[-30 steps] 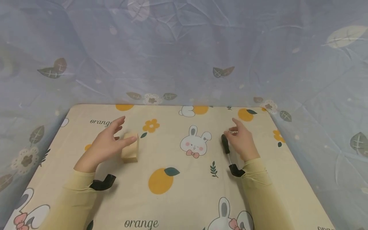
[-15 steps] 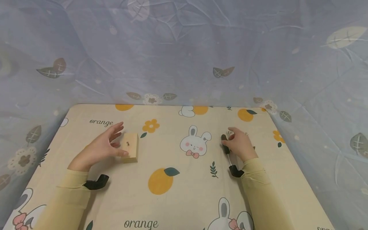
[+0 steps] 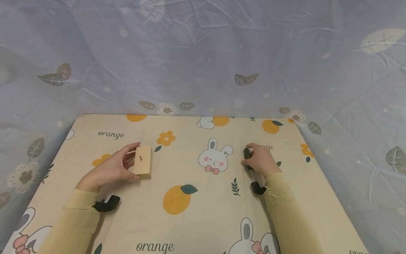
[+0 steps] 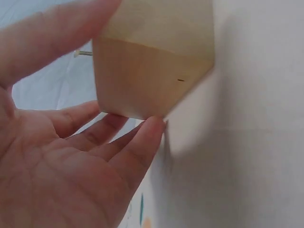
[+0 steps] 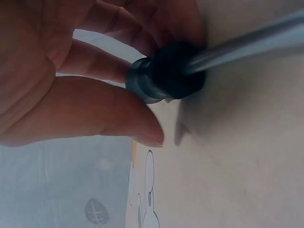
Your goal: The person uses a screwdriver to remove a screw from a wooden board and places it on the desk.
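A pale wooden block (image 3: pixel 144 165) lies on the patterned table cover, a small screw (image 3: pixel 141 158) standing in its top. My left hand (image 3: pixel 111 170) grips the block from the left, thumb at the near corner and fingers along the far left side. In the left wrist view that hand (image 4: pixel 61 156) has fingertips against the block (image 4: pixel 142 78), and the screw (image 4: pixel 83 53) sticks out of one face. My right hand (image 3: pixel 261 160) holds a black-handled screwdriver (image 3: pixel 246 153). The right wrist view shows fingers and thumb (image 5: pixel 114 109) around its handle (image 5: pixel 166 71).
A cream cover (image 3: pixel 203 204) with oranges, rabbits and flowers lies over the table. Blue-grey leaf-patterned cloth (image 3: pixel 190 63) hangs behind and at both sides. Black devices (image 3: pixel 108 204) sit at the wrists, one on each arm.
My left thumb has come down from over the block's top to its near left corner, uncovering the screw. My right fingers have closed around the screwdriver handle.
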{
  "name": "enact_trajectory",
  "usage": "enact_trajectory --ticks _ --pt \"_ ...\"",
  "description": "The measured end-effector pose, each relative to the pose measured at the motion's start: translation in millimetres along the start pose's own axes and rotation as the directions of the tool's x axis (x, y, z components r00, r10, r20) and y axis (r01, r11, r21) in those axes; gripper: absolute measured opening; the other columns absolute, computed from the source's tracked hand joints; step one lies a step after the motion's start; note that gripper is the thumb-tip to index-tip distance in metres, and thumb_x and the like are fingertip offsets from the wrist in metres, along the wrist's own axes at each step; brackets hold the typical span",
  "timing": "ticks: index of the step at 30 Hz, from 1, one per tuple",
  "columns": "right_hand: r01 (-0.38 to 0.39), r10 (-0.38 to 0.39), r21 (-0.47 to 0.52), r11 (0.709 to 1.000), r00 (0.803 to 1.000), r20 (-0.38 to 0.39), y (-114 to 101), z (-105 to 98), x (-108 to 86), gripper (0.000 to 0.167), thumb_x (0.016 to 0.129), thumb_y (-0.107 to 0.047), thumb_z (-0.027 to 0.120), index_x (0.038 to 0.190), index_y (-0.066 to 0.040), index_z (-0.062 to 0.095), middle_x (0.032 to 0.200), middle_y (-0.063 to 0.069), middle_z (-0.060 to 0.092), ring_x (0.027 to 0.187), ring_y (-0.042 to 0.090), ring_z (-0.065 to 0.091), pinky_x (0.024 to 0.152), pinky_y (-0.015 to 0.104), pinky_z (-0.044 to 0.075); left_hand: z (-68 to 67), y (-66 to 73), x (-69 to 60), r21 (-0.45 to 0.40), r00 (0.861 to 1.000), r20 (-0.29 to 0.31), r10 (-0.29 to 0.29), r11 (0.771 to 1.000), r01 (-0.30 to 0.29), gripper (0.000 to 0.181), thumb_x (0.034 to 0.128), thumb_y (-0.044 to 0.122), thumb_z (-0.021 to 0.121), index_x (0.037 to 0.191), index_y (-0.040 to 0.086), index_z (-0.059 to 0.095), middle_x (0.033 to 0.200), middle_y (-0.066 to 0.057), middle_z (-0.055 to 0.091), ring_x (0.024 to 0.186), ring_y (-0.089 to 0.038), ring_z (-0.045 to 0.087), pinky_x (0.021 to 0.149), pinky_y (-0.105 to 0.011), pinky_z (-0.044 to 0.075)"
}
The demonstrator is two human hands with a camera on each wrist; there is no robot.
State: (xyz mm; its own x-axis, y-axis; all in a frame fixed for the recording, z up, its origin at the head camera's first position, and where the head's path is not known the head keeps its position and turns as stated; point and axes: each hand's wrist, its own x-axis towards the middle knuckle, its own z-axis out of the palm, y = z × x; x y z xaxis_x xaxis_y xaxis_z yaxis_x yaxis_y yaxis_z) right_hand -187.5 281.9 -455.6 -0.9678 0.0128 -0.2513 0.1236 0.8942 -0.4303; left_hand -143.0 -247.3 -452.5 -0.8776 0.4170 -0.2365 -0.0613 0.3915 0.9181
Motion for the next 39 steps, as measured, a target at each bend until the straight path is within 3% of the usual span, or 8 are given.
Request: enact_trajectory --ticks 6,10,14,18,23,28,34,39 --pt "0.023 -0.023 -0.04 0.999 1.0 0.004 1 -1 1.4 0.075 0.089 -0.019 0.086 0.155 -0.006 0.052 0.133 0.027 0.07 0.115 0.04 0.07 0.1 0.056 0.06 1.6 -1.3 1.8 -0.048 1.0 0.005 -0.002 0.999 0.002 0.124 0.0766 -0.001 0.092 0.172 0.005 0.013 0.176 -0.029 0.019 0.16 -0.054 0.029 0.112 -0.022 0.054" --pt "0.047 -0.047 -0.037 0.998 0.999 -0.004 3 -2 1.9 0.072 0.09 -0.016 0.083 0.154 -0.008 0.053 0.127 0.027 0.071 0.105 0.037 0.071 0.09 0.05 0.062 2.1 -1.2 2.8 -0.063 1.0 -0.003 -0.021 0.998 0.02 0.122 0.0764 -0.002 0.092 0.171 0.005 0.015 0.176 -0.028 0.021 0.158 -0.052 0.035 0.102 -0.014 0.056" --pt "0.06 -0.06 -0.008 0.998 0.998 -0.02 4 -4 1.8 0.071 0.09 -0.014 0.082 0.154 -0.01 0.053 0.123 0.025 0.071 0.096 0.034 0.069 0.077 0.04 0.061 3.2 1.0 3.7 -0.066 0.999 -0.014 -0.041 0.997 0.04 0.12 0.0758 -0.002 0.092 0.17 0.007 0.019 0.175 -0.028 0.025 0.156 -0.051 0.039 0.098 -0.013 0.057" --pt "0.063 -0.06 0.05 0.997 0.997 -0.058 2 -8 0.6 0.07 0.091 -0.012 0.081 0.155 -0.012 0.052 0.126 0.023 0.068 0.096 0.032 0.067 0.074 0.034 0.058 6.7 6.8 5.5 -0.077 0.999 -0.016 -0.046 0.996 0.045 0.118 0.0753 -0.001 0.092 0.169 0.008 0.022 0.174 -0.027 0.029 0.155 -0.049 0.042 0.098 -0.015 0.058" --pt "0.103 -0.078 0.147 0.984 0.983 -0.166 -2 -12 -0.4 0.068 0.093 -0.007 0.076 0.156 -0.015 0.052 0.128 0.023 0.067 0.094 0.032 0.069 0.07 0.032 0.06 15.6 22.3 11.8 -0.095 0.999 0.008 -0.034 0.995 0.035 0.117 0.0761 0.0 0.092 0.169 0.01 0.023 0.174 -0.023 0.032 0.157 -0.044 0.041 0.1 -0.022 0.061" --pt "0.178 -0.105 0.185 0.967 0.932 -0.348 -11 -15 -1.0 0.066 0.094 -0.007 0.076 0.155 -0.021 0.054 0.122 0.018 0.069 0.097 0.032 0.069 0.068 0.033 0.059 29.6 40.6 22.9 -0.112 0.999 0.03 -0.012 0.994 0.015 0.117 0.0755 -0.006 0.091 0.169 0.008 0.022 0.175 -0.021 0.029 0.158 -0.043 0.04 0.101 -0.027 0.063" --pt "0.287 -0.138 0.247 0.926 0.864 -0.485 -31 -21 -5.0 0.068 0.094 -0.003 0.079 0.155 -0.023 0.055 0.128 0.016 0.069 0.104 0.034 0.071 0.078 0.041 0.063 51.1 59.4 32.9 -0.039 1.0 0.017 0.001 0.999 0.0 0.116 0.0734 -0.005 0.093 0.167 0.007 0.026 0.175 -0.019 0.03 0.158 -0.045 0.04 0.113 -0.041 0.058" --pt "0.431 -0.191 0.294 0.853 0.783 -0.592 -45 -22 -9.9 0.069 0.092 0.003 0.08 0.152 -0.022 0.058 0.128 0.014 0.069 0.102 0.027 0.071 0.076 0.021 0.06 73.0 69.8 42.0 -0.006 1.0 0.017 0.017 1.0 -0.017 0.114 0.072 -0.006 0.093 0.166 0.004 0.029 0.175 -0.019 0.03 0.158 -0.045 0.04 0.118 -0.049 0.052"
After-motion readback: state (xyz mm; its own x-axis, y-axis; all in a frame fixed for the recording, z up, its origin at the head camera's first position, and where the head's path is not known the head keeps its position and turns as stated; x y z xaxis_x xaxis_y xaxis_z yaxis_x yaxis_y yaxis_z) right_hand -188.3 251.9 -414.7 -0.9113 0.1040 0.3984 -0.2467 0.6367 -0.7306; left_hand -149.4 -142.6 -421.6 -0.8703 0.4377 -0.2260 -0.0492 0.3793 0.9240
